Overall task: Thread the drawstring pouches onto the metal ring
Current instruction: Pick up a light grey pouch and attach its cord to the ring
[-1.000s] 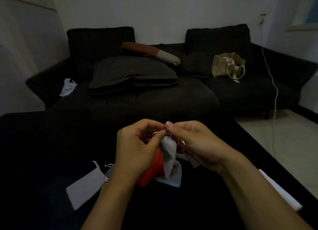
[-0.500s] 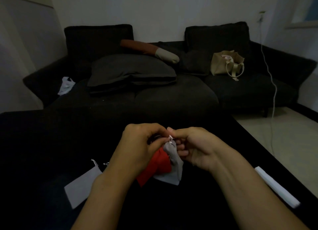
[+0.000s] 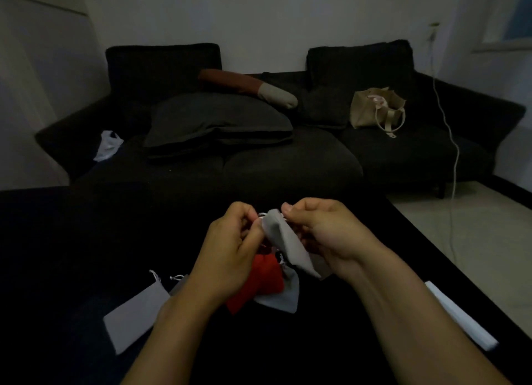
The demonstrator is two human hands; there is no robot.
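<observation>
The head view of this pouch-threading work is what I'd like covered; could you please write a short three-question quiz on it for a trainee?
1. True or false: the grey pouch held up between the left hand and the right hand lies flat on the black table.
2. Multiple choice: which colour of pouch hangs below the left hand? A red; B blue; C yellow.
3. Fill in: a loose grey pouch lies on the table to the ____ of the left forearm.

Key: 1 false, it is lifted clear, pinched at its top. 2 A, the red pouch. 3 left.
</observation>
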